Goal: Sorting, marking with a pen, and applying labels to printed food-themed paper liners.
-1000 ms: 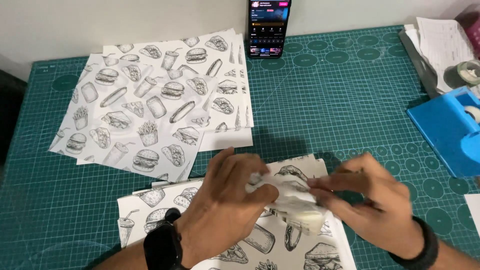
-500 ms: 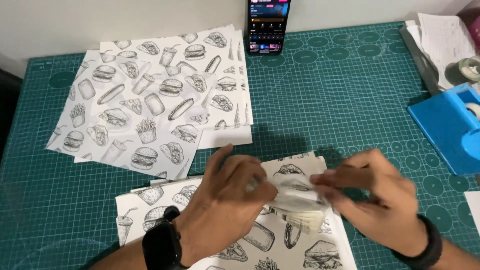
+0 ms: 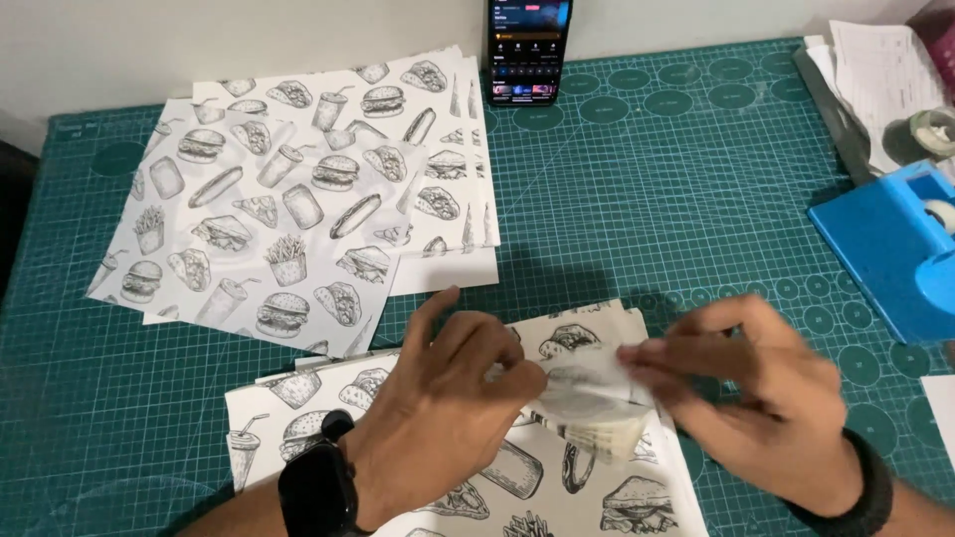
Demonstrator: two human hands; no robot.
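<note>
My left hand [image 3: 443, 418] and my right hand [image 3: 766, 398] meet over a sheet of food-print paper [image 3: 557, 487] near the front of the green cutting mat [image 3: 676, 199]. Between their fingertips both pinch a small folded wad of translucent paper [image 3: 595, 398], which sits on top of the printed sheet. My left wrist wears a black watch [image 3: 318, 489]; the right wrist has a black band [image 3: 867, 492].
A spread stack of food-print sheets [image 3: 298, 199] lies at the back left. A phone [image 3: 529, 48] stands against the wall. A blue tape dispenser [image 3: 900, 249] sits at the right, with papers [image 3: 885, 80] and a tape roll [image 3: 930, 131] behind it.
Both hands stay on the folded wad and have shifted slightly; the fingers have reworked their pinch on it. The view has tilted a little.
</note>
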